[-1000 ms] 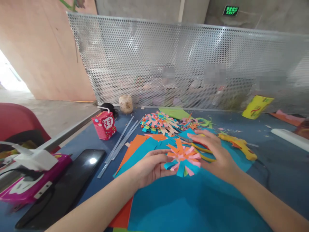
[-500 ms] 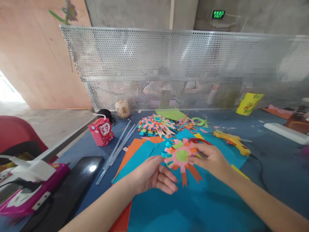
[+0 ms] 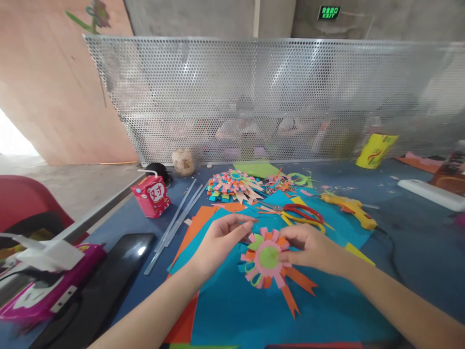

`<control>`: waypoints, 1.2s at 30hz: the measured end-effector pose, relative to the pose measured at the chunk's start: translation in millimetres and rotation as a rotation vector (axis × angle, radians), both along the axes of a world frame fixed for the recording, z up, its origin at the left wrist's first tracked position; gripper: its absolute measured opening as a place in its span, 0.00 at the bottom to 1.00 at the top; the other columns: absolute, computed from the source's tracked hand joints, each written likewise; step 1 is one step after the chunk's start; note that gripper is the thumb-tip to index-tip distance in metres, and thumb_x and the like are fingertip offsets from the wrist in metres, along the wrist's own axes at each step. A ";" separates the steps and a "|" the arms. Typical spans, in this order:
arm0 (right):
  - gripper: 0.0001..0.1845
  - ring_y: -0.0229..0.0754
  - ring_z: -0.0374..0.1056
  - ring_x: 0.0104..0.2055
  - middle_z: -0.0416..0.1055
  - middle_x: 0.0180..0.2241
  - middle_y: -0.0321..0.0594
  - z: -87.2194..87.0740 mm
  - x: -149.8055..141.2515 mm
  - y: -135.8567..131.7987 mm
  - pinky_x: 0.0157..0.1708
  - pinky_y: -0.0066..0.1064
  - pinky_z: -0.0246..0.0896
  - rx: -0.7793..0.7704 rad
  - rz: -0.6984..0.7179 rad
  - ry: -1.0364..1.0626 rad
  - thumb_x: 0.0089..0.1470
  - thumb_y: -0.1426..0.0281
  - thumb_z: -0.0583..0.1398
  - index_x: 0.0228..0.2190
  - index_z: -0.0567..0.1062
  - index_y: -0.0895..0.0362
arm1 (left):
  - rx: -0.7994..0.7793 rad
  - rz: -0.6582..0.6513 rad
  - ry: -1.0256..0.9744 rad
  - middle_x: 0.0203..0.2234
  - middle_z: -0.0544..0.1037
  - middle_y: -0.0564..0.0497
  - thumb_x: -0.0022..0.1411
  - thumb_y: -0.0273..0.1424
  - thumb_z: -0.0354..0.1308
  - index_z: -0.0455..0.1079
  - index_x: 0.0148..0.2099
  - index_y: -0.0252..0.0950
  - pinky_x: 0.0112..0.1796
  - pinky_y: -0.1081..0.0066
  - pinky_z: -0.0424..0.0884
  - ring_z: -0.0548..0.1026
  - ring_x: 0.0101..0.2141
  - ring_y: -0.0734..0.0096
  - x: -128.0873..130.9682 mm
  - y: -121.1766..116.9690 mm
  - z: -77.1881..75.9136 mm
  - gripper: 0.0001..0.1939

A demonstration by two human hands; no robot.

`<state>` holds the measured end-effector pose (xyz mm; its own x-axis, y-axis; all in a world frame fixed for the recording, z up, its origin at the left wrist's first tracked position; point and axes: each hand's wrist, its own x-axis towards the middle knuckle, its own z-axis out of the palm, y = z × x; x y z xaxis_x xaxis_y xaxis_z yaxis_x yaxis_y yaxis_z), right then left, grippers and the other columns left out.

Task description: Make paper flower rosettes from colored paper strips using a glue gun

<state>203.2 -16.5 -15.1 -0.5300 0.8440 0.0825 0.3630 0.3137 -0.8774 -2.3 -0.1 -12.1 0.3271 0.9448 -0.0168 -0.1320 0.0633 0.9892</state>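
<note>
Over the blue paper [image 3: 232,315], my right hand [image 3: 312,247] pinches the right edge of a paper rosette [image 3: 268,257]. The rosette has a round green centre, pink, orange and blue petals, and two orange ribbon tails hanging toward me. My left hand [image 3: 227,240] hovers at its upper left, fingers stretched out and thumb close to them, with nothing visible in its grasp. Just behind the rosette lie scissors [image 3: 301,213] with red and yellow handles. Farther back sits a heap of finished-looking paper rosettes [image 3: 236,185].
Clear glue sticks [image 3: 178,223], a red drink carton [image 3: 151,195], a phone [image 3: 123,271] and a pink power strip [image 3: 54,295] are to the left. A yellow glue gun [image 3: 350,211] with its cord lies right. A perforated metal screen [image 3: 218,97] stands behind.
The rosette has come down and slightly nearer to me in my right hand. My left hand has moved up off its left side, fingers now stretched. The scissors have come into fuller view.
</note>
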 end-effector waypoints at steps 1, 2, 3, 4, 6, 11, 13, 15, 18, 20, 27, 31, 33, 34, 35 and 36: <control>0.10 0.33 0.61 0.26 0.63 0.22 0.32 0.2 0.5 0.2 0.26 0.24 0.57 -0.001 0.001 -0.021 0.48 0.67 0.59 0.22 0.65 0.58 | -0.009 0.003 0.001 0.21 0.73 0.52 0.48 0.35 0.63 0.72 0.35 0.32 0.27 0.79 0.65 0.70 0.23 0.78 0.6 -0.3 -0.1 0.13; 0.10 0.33 0.60 0.26 0.63 0.22 0.32 0.1 1.2 0.6 0.26 0.24 0.57 -0.018 0.004 -0.036 0.48 0.67 0.60 0.21 0.65 0.58 | -0.017 0.004 -0.002 0.21 0.73 0.53 0.47 0.35 0.63 0.72 0.36 0.32 0.26 0.78 0.65 0.69 0.23 0.79 0.8 -0.3 -0.1 0.14; 0.11 0.33 0.60 0.26 0.64 0.22 0.31 -0.2 1.8 1.3 0.27 0.24 0.56 -0.042 0.005 -0.048 0.48 0.66 0.60 0.21 0.65 0.58 | -0.024 0.004 -0.007 0.20 0.73 0.54 0.47 0.35 0.64 0.72 0.36 0.32 0.26 0.78 0.65 0.70 0.22 0.79 0.8 -0.1 0.1 0.14; 0.11 0.33 0.60 0.26 0.64 0.22 0.31 -0.6 2.4 1.9 0.27 0.24 0.56 -0.069 0.005 -0.056 0.48 0.65 0.60 0.21 0.65 0.58 | -0.029 0.004 -0.015 0.20 0.73 0.54 0.47 0.35 0.64 0.72 0.36 0.32 0.26 0.78 0.65 0.70 0.22 0.79 0.5 0.0 0.4 0.14; 0.13 0.33 0.60 0.26 0.63 0.22 0.31 -1.4 2.8 3.0 0.27 0.24 0.55 -0.115 0.009 -0.062 0.47 0.63 0.60 0.22 0.65 0.58 | -0.026 0.002 -0.031 0.19 0.74 0.54 0.47 0.35 0.64 0.72 0.35 0.33 0.27 0.77 0.66 0.71 0.22 0.78 -0.3 0.0 1.5 0.14; 0.14 0.32 0.59 0.27 0.62 0.23 0.31 -2.2 1.3 3.5 0.27 0.24 0.55 -0.170 0.010 -0.039 0.47 0.61 0.61 0.23 0.65 0.58 | -0.013 0.021 -0.064 0.19 0.76 0.54 0.43 0.32 0.66 0.72 0.34 0.32 0.27 0.76 0.68 0.73 0.22 0.77 -1.4 -1.8 3.2 0.14; 0.14 0.32 0.59 0.26 0.61 0.23 0.31 -2.2 0.9 3.4 0.26 0.24 0.55 -0.184 0.010 -0.026 0.46 0.62 0.61 0.23 0.65 0.58 | -0.013 0.030 -0.074 0.20 0.76 0.53 0.43 0.32 0.67 0.72 0.34 0.32 0.27 0.76 0.68 0.73 0.22 0.77 -1.1 -2.5 3.1 0.14; 0.13 0.32 0.60 0.26 0.62 0.23 0.32 -2.3 0.8 3.2 0.27 0.24 0.56 -0.188 0.013 -0.029 0.46 0.62 0.61 0.23 0.65 0.58 | -0.007 0.026 -0.076 0.20 0.76 0.53 0.42 0.31 0.67 0.72 0.34 0.33 0.28 0.75 0.68 0.73 0.22 0.76 -0.5 -2.8 3.0 0.15; 0.13 0.33 0.61 0.26 0.64 0.24 0.33 -3.6 1.2 2.6 0.26 0.24 0.58 -0.130 0.008 -0.085 0.47 0.61 0.60 0.24 0.67 0.58 | -0.005 0.018 -0.059 0.21 0.75 0.53 0.44 0.33 0.66 0.72 0.35 0.33 0.29 0.74 0.67 0.72 0.23 0.75 -0.5 -2.5 2.7 0.14; 0.12 0.34 0.62 0.26 0.66 0.24 0.34 -5.1 2.2 2.3 0.25 0.24 0.58 0.034 -0.028 -0.144 0.49 0.62 0.59 0.25 0.69 0.58 | 0.007 0.026 -0.047 0.23 0.76 0.51 0.49 0.37 0.62 0.72 0.37 0.33 0.31 0.72 0.67 0.73 0.27 0.73 -2.0 -1.8 2.4 0.14; 0.05 0.40 0.67 0.32 0.74 0.28 0.40 5.8 9.6 0.6 0.33 0.32 0.62 1.551 -0.352 -0.471 0.49 0.77 0.59 0.32 0.72 0.59 | 0.110 0.191 -0.065 0.46 0.71 0.48 0.55 0.41 0.56 0.65 0.48 0.39 0.41 0.68 0.62 0.67 0.47 0.62 -9.0 0.4 1.2 0.19; 0.06 0.42 0.66 0.30 0.75 0.29 0.40 14.0 8.2 -8.6 0.30 0.37 0.60 1.910 -0.269 -0.733 0.49 0.77 0.59 0.32 0.75 0.60 | -0.328 -0.130 -0.276 0.33 0.74 0.49 0.51 0.42 0.59 0.67 0.44 0.37 0.33 0.66 0.65 0.72 0.34 0.65 -5.7 -4.0 2.0 0.20; 0.07 0.42 0.65 0.30 0.75 0.30 0.39 13.1 5.7 -13.7 0.30 0.38 0.59 1.920 -0.204 -0.742 0.51 0.75 0.57 0.31 0.76 0.59 | -0.485 -0.273 -0.325 0.25 0.72 0.52 0.48 0.36 0.62 0.67 0.40 0.36 0.32 0.66 0.66 0.71 0.28 0.69 -3.6 -8.0 3.1 0.17; 0.08 0.42 0.65 0.31 0.75 0.30 0.38 11.9 4.4 -15.8 0.30 0.38 0.59 1.911 -0.180 -0.740 0.51 0.75 0.57 0.31 0.76 0.58 | -0.502 -0.295 -0.322 0.23 0.71 0.53 0.46 0.31 0.62 0.66 0.38 0.35 0.32 0.66 0.66 0.71 0.26 0.70 -2.7 -10.0 3.6 0.15; 0.07 0.42 0.65 0.31 0.75 0.31 0.38 10.8 3.3 -17.5 0.30 0.38 0.58 1.904 -0.166 -0.736 0.51 0.74 0.57 0.31 0.76 0.58 | -0.491 -0.291 -0.306 0.23 0.71 0.54 0.45 0.27 0.62 0.66 0.38 0.35 0.32 0.67 0.66 0.71 0.26 0.71 -1.9 -11.8 4.0 0.15; 0.07 0.42 0.65 0.30 0.75 0.30 0.38 9.9 2.3 -18.7 0.30 0.38 0.58 1.899 -0.160 -0.731 0.50 0.74 0.57 0.31 0.76 0.58 | -0.468 -0.270 -0.286 0.23 0.71 0.53 0.45 0.24 0.62 0.65 0.37 0.35 0.32 0.68 0.66 0.71 0.26 0.72 -1.1 -13.2 4.2 0.15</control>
<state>205.6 -35.2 -5.3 -0.8111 0.0033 0.5849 0.5353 0.4072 0.7400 -3.4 -13.3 -7.9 0.6070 0.7412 -0.2867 -0.3068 0.5513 0.7758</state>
